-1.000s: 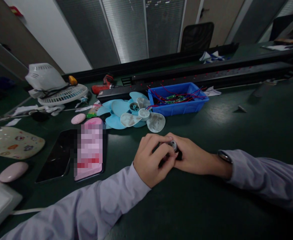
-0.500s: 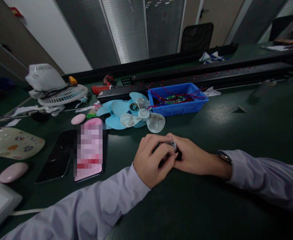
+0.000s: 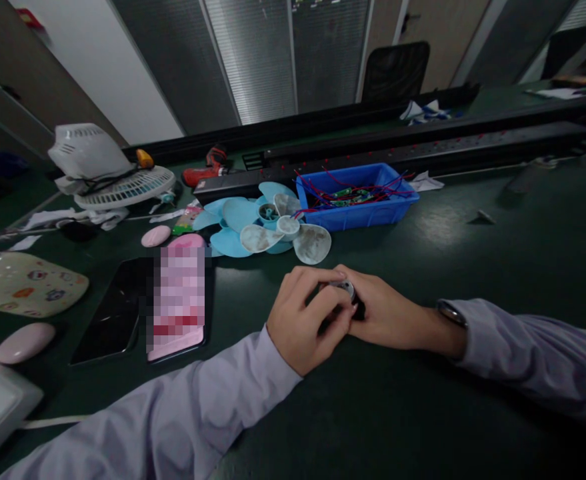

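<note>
Metal part [image 3: 347, 287]: small, round-ended, grey; lies between the two hands, over the counter [image 3: 373, 413]. Only its upper end shows; the rest is covered by fingers. Left hand [image 3: 305, 320]: fingers curled, tips pinching the part from its left and near side. Right hand [image 3: 385, 310]: closed about it from the right, thumb side up; its other fingers are mostly hidden. The hands touch each other around the part. Watch [image 3: 451, 311] on right wrist.

Beyond the hands: grey propeller [image 3: 314, 244] overlapping blue propellers [image 3: 230, 243]; just right of these, blue bin [image 3: 357, 217] holding green boards and red and dark wires. Left of the left hand: pink phone [image 3: 175, 343], screen blurred, beside a black phone [image 3: 110, 310]. Farther back: red drill [image 3: 207, 170]; white fan [image 3: 127, 187] at left.
</note>
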`<state>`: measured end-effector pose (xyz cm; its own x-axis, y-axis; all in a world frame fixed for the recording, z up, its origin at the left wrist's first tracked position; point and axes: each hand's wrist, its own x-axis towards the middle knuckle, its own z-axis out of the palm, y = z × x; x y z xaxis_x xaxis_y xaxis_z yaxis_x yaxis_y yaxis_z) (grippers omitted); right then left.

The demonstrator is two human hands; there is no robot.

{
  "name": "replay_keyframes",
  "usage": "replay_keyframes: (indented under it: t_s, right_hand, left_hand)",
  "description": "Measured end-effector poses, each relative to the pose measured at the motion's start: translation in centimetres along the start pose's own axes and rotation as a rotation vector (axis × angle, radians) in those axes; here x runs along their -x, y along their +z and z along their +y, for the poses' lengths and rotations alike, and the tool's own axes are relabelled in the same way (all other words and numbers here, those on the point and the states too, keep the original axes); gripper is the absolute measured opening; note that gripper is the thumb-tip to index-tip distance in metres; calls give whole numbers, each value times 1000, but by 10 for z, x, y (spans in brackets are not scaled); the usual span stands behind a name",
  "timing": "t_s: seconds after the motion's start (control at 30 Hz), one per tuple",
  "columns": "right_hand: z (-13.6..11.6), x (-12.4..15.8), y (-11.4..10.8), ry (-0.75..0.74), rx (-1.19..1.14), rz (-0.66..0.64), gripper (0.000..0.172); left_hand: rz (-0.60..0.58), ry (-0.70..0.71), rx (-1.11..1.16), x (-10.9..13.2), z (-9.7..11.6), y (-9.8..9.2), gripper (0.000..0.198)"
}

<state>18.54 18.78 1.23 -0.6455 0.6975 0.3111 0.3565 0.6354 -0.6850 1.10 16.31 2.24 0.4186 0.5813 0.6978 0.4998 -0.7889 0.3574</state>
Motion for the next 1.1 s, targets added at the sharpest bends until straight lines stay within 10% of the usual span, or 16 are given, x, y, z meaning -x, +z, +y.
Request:
replay_keyframes:
  t_s: [1.1]
  right_hand:
    - [3,1,1,-53,17,14,21]
  left_hand:
    - [-19,4,13,0,0,0,11]
